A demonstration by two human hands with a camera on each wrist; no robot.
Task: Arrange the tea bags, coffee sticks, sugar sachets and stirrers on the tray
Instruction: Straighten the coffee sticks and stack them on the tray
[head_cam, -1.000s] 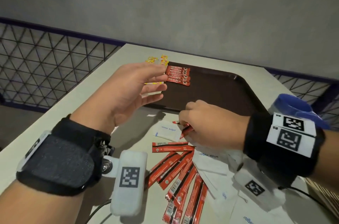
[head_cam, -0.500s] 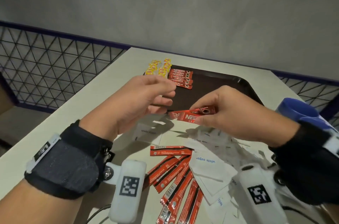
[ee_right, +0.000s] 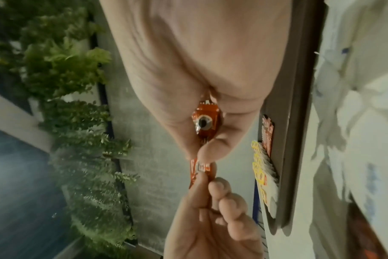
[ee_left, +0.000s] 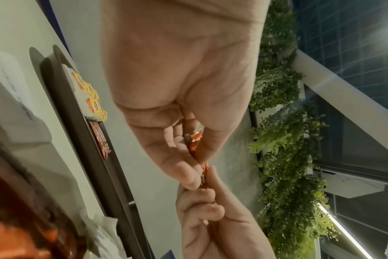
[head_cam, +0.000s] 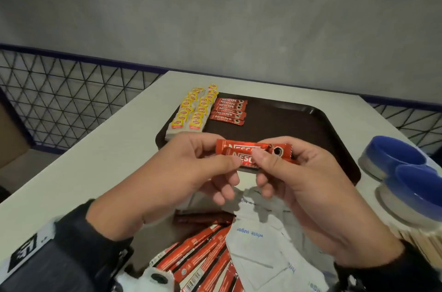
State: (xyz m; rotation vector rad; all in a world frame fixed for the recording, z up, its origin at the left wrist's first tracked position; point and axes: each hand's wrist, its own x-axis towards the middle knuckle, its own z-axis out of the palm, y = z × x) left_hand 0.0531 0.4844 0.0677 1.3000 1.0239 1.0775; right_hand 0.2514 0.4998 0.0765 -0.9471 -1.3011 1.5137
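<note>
Now raised higher and nearer the camera than half a second ago, with both hands joined on the red sticks where the right alone was carrying one. Left hand (head_cam: pixel 191 177) pinching the left end of the held coffee sticks (head_cam: pixel 253 153) between thumb and curled forefinger; right hand (head_cam: pixel 308 186) pinching the right end the same way, thumb lying across the printed face. Two sticks seemingly overlapping in the grip, one slightly lower than the other, though not fully separable by eye. Hovering above the near edge of the dark brown tray (head_cam: pixel 311 124), clear of its surface.

Seen from the left wrist: held coffee sticks (ee_left: pixel 197 142) edge-on, squeezed between thumb and fingers of the left hand (ee_left: pixel 184 84), right hand (ee_left: pixel 210 219) meeting it from below. Seen from the right wrist: held coffee sticks (ee_right: pixel 205 121) showing the cup picture inside the right hand (ee_right: pixel 199 70), left hand (ee_right: pixel 213 219) gripping the far end.

Lying already on the tray's far left corner: tea bags (head_cam: pixel 193 109) with yellow tags in two overlapping rows, and just beside them a row of coffee sticks (head_cam: pixel 229 111) laid flat, side by side. Waiting on the white table (head_cam: pixel 95 160) near the wrists: loose coffee sticks (head_cam: pixel 203 255) fanned in a pile, touching white sugar sachets (head_cam: pixel 258 244). Standing to the right of the tray: two blue-lidded containers (head_cam: pixel 401 167).
</note>
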